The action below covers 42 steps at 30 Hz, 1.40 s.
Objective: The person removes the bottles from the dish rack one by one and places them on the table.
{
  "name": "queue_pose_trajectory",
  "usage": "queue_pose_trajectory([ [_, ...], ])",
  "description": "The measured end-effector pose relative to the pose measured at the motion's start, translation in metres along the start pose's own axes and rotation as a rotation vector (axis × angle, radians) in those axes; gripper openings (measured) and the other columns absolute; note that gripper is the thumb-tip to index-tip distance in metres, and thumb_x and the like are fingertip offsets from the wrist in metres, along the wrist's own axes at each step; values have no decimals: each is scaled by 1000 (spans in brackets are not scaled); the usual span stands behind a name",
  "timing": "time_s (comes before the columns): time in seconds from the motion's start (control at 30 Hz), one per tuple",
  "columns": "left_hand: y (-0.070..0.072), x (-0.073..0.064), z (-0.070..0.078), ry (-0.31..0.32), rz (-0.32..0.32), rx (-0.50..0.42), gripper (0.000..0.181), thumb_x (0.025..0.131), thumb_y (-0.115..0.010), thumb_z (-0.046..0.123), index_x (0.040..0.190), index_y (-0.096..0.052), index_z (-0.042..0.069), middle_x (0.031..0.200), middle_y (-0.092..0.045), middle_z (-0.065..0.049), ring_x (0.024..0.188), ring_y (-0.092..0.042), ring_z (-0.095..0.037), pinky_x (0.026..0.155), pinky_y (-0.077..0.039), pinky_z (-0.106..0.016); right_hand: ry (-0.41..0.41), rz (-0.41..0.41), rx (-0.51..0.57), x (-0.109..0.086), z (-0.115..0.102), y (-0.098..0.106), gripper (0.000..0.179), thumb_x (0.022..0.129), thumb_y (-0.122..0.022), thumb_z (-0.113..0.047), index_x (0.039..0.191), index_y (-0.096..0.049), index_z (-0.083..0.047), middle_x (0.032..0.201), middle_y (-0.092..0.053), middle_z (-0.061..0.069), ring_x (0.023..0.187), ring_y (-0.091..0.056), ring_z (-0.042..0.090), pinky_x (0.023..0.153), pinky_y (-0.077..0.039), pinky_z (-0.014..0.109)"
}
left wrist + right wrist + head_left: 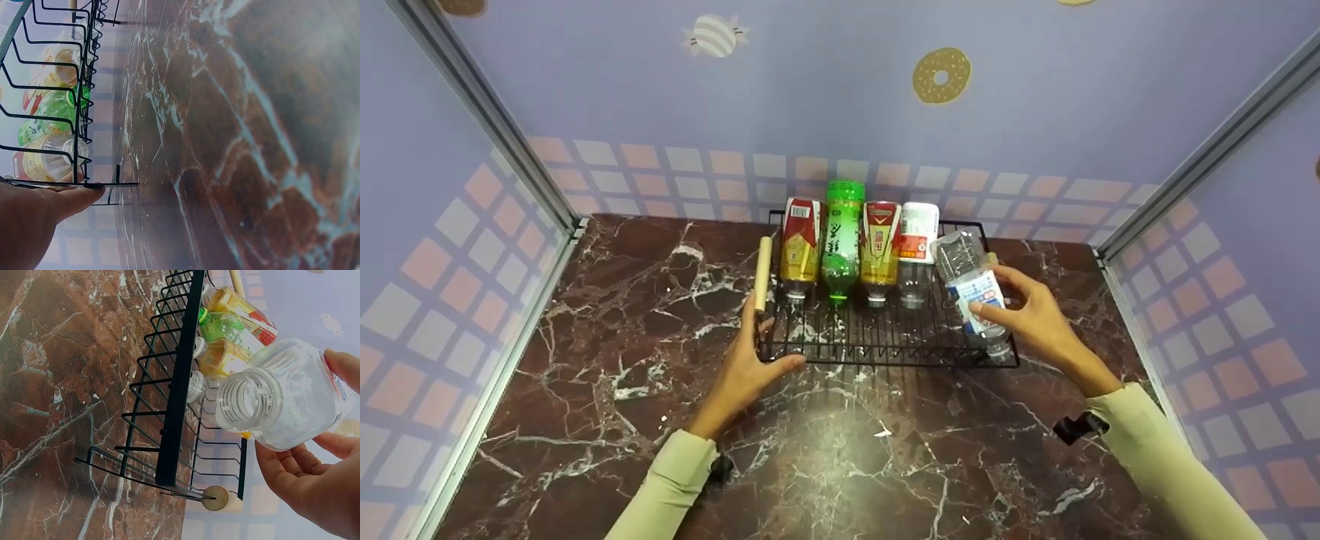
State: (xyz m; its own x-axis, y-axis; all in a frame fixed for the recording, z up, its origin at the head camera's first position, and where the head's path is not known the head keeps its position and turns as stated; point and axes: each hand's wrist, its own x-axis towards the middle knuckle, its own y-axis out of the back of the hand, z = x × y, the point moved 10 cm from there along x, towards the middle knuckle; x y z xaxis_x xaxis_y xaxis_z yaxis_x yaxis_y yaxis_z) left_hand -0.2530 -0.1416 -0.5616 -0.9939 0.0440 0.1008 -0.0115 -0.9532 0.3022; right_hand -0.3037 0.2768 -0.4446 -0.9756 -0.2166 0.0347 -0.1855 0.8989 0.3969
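My right hand (1035, 315) grips an empty clear plastic bottle (960, 259) with a blue-and-white label, thumb on the front and fingers behind. The bottle tilts over the right end of a black wire rack (885, 364), its uncapped mouth (247, 399) towards the front. My left hand (742, 375) holds the rack's left end just below a wooden handle (763, 274), a fingertip inside the wires and the thumb spread along the front edge. In the rack, neck down, stand two red-and-yellow bottles (801, 247), a green bottle (844, 232) and a clear bottle with a white-and-red label (916, 240).
The rack stands on a dark red marble-patterned table (660, 360), close to the back wall (825, 90). Side panels (1200, 300) with metal edge strips bound the table left and right. A second wooden handle (216, 499) is at the rack's right end.
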Motion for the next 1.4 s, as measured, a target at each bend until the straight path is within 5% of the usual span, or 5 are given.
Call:
queue_pose_trajectory([
  [0.53, 0, 1, 3, -25, -4, -38, 137, 82, -100, 31, 179, -3, 20, 168, -40, -35, 153, -49, -45, 124, -34, -74, 106, -49, -195, 0, -8, -16, 71, 93, -90, -13, 156, -59, -3, 139, -70, 17, 118, -69, 36, 93, -60, 24],
  [0.87, -1, 2, 5, -38, -5, -77, 136, 82, -100, 28, 178, -5, 15, 178, -20, -30, 155, -47, -44, 127, -33, -70, 156, -66, -225, 1, -10, -29, 73, 87, -95, -9, 151, -62, 2, 148, -64, 21, 113, -70, 35, 88, -60, 21],
  [1.0, 0, 0, 5, -21, -4, -70, 136, 83, -100, 26, 179, -4, 19, 180, -17, -28, 155, -46, -43, 127, -32, -71, 211, -66, -265, 1, -18, -36, 71, 84, -97, -8, 147, -66, 1, 146, -66, 19, 145, -54, 38, 100, -56, 25],
  [1.23, 2, 0, 3, -13, -4, -64, 137, 82, -100, 28, 179, -3, 22, 180, -17, -28, 156, -45, -43, 125, -34, -71, 332, -60, -362, -5, -31, -52, 71, 80, -100, -12, 142, -70, 2, 140, -71, 20, 169, -5, 46, 133, -23, 67],
  [1.4, -1, 2, 3, -22, -12, -65, 138, 82, -100, 30, 179, -3, 20, 178, -20, -30, 155, -46, -45, 124, -36, -73, 387, -54, -425, -5, -38, -56, 71, 81, -99, -15, 142, -69, 3, 139, -72, 20, 159, -37, 46, 137, -9, 63],
])
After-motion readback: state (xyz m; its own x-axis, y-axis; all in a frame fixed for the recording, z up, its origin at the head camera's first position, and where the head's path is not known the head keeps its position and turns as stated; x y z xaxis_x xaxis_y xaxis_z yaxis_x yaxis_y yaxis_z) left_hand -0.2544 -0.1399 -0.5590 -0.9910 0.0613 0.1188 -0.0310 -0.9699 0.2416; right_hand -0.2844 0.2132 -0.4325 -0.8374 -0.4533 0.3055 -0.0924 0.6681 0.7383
